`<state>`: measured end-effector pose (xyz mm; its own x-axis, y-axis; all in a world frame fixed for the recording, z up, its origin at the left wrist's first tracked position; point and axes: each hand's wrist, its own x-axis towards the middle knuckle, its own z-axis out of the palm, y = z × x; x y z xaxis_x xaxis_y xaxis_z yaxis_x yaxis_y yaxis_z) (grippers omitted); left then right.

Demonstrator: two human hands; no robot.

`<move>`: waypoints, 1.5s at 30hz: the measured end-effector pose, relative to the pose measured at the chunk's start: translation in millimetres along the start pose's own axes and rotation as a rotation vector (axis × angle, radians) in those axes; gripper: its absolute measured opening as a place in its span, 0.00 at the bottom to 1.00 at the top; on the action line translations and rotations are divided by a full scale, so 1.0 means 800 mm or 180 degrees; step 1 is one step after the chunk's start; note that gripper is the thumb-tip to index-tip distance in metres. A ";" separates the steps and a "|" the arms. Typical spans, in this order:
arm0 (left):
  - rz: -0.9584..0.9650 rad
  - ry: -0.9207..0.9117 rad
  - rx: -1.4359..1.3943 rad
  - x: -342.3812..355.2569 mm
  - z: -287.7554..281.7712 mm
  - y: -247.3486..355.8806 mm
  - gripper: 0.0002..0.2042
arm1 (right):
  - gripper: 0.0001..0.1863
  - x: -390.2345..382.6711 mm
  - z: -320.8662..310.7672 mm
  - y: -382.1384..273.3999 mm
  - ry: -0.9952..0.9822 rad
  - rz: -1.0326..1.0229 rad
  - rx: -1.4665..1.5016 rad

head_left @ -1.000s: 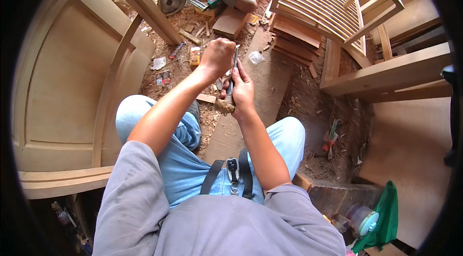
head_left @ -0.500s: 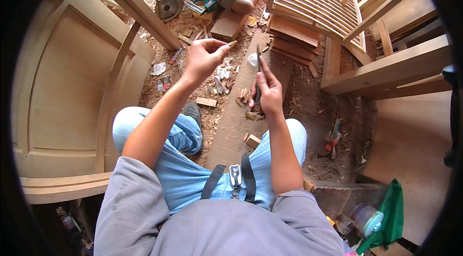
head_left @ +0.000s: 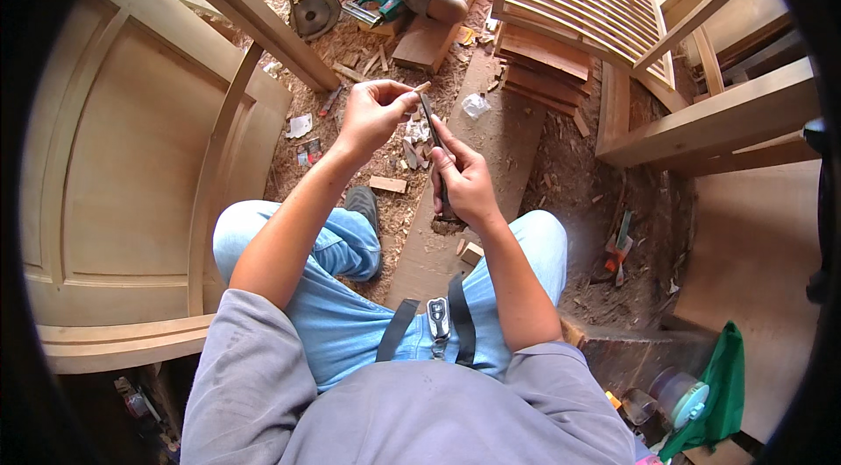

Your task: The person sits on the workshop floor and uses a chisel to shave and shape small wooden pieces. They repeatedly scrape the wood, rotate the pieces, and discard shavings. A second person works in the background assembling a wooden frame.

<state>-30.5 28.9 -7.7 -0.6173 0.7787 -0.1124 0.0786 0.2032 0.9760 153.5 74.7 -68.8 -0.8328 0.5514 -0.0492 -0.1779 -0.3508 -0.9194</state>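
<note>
My left hand (head_left: pixel 372 114) is raised and pinches a small piece of wood (head_left: pixel 421 88) between thumb and fingertips. My right hand (head_left: pixel 462 177) grips a dark narrow knife (head_left: pixel 431 127), its blade pointing up toward the small wood piece. The blade tip is right beside the piece. Both hands hover above a long wooden plank (head_left: pixel 491 149) that runs between my knees, with wood chips (head_left: pixel 412 149) scattered on it.
A large panelled wooden door (head_left: pixel 131 176) lies at the left. A slatted wooden frame (head_left: pixel 578 0) and stacked boards stand at the upper right. Another person sits at the top beside a circular saw (head_left: pixel 314 13). A green cloth (head_left: pixel 714 386) and jar sit at the lower right.
My hands came apart and then came back together. My left hand now pinches the small wood piece and the knife blade is beside it again.
</note>
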 end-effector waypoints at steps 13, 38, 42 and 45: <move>-0.0499 -0.0314 -0.1015 -0.012 -0.006 0.012 0.11 | 0.27 0.030 -0.096 -0.014 0.1672 -0.0514 0.1201; 0.1375 0.0318 0.1904 -0.009 0.012 0.003 0.09 | 0.26 0.000 -0.016 -0.013 0.0059 0.0332 0.0102; 0.1385 0.0210 0.1914 0.003 0.012 0.001 0.10 | 0.26 0.015 -0.004 -0.003 0.0475 0.0316 0.0148; 0.1122 0.0170 0.1956 0.006 0.007 -0.013 0.10 | 0.24 0.036 -0.021 -0.019 0.1532 0.0560 0.0671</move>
<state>-30.0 33.9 -19.1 -0.5101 0.8327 0.2154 0.6984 0.2549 0.6688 141.2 108.8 -62.9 -0.5346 0.7372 -0.4133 -0.1999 -0.5855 -0.7856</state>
